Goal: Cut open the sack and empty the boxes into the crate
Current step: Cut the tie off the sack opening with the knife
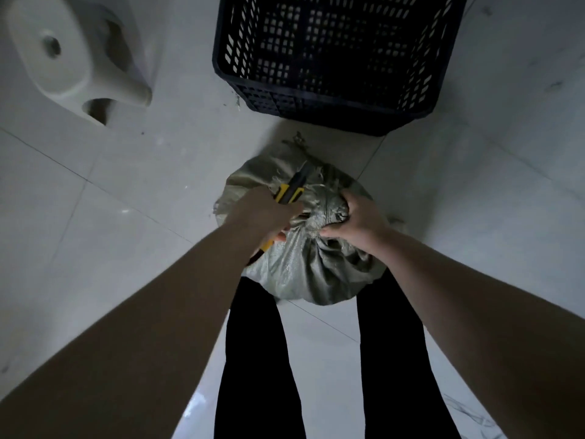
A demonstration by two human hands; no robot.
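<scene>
left hand (269, 213): gripping the yellow knife (289, 193)
right hand (354, 218): squeezing the sack (304, 264) neck
danger: blade may be slipping toward those close fingers

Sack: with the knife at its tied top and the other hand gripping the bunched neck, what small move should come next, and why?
Probably draw the knife in the left hand through the weave beside the neck; the right hand holds the sack taut, and it looks unopened.
</scene>
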